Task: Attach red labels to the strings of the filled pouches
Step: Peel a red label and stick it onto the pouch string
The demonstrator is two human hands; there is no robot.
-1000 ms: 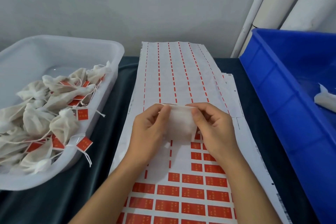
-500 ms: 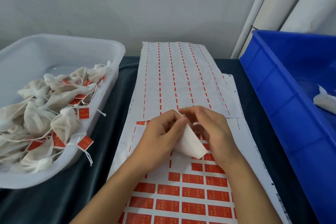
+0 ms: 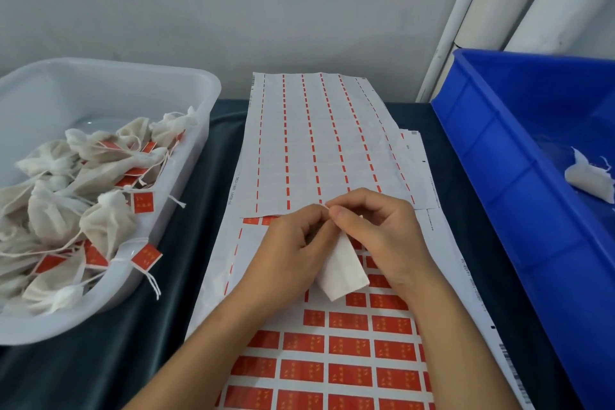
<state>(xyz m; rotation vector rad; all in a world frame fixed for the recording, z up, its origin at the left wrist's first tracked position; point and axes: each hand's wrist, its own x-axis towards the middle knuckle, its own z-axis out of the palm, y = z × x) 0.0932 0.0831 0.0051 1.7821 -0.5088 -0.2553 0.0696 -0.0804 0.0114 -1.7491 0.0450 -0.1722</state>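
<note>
Two hands meet over the white label sheet with rows of red rectangular stickers (image 3: pixel 349 346) on the dark-covered table (image 3: pixel 213 156). Left hand (image 3: pixel 293 250) and right hand (image 3: pixel 379 236) both pinch the top of a small white fabric pouch (image 3: pixel 342 270), fingertips pressed together at its mouth, where a bit of white string (image 3: pixel 324 205) pokes out; pouch body hangs tilted just above the stickers. Looks like the string-finding step: no red label on this pouch yet. Next move likely needs one hand to free up, peel a sticker from the sheet below and fold it over the string. Finished pouches with red tags sit in the translucent white plastic tub (image 3: pixel 203 90) at left; the blue plastic crate (image 3: pixel 499 150) at right holds one unlabelled white pouch (image 3: pixel 589 180).
</note>
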